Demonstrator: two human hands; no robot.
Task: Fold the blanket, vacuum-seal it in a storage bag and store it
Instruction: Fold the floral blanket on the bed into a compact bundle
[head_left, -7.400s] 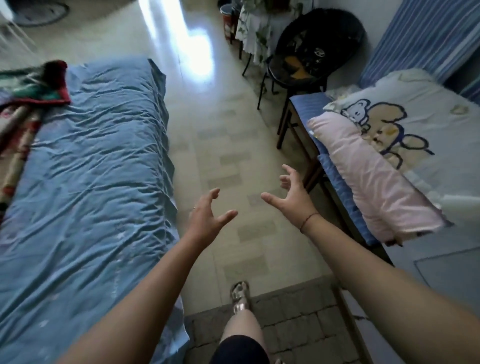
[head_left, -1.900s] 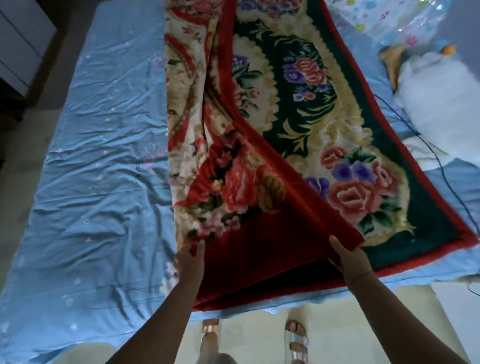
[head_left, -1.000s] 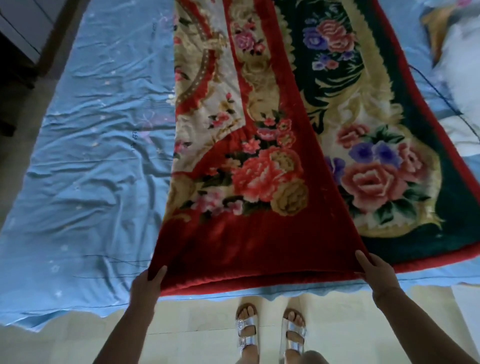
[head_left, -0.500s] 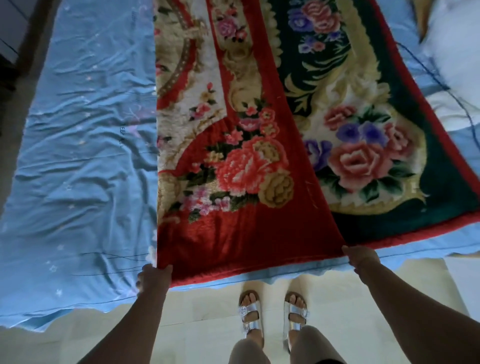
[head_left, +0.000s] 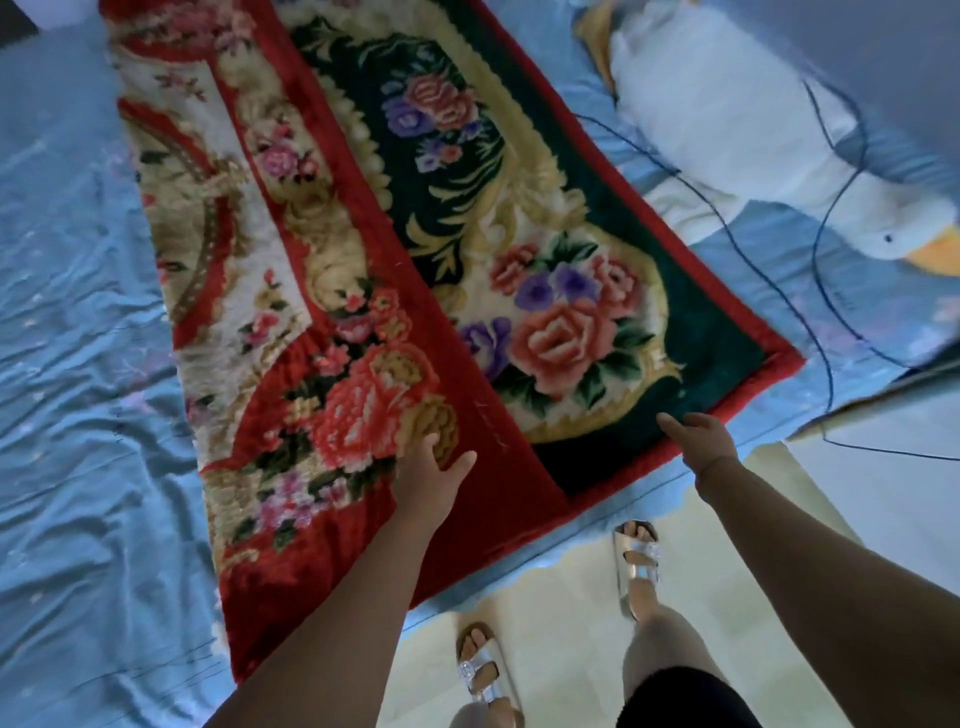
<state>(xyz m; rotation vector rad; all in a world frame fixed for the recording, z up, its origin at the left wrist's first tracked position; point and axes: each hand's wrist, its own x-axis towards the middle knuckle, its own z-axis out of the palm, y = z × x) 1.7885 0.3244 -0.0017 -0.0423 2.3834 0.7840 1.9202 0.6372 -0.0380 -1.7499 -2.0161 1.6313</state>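
On the blue bed (head_left: 78, 364), the blanket (head_left: 363, 312) lies partly folded. Left hand (head_left: 431, 480) rests flat and open on the red flap; right hand (head_left: 701, 441) curls at the near green edge, grip unclear. Thick, floppy, probably heavy: best taken by its corners.

blanket (head_left: 395, 291) on bed (head_left: 78, 364), plush (head_left: 769, 140) right

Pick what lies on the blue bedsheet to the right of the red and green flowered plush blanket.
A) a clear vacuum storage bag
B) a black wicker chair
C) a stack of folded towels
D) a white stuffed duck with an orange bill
D: a white stuffed duck with an orange bill lies on the blue bedsheet, just right of the red and green flowered plush blanket.
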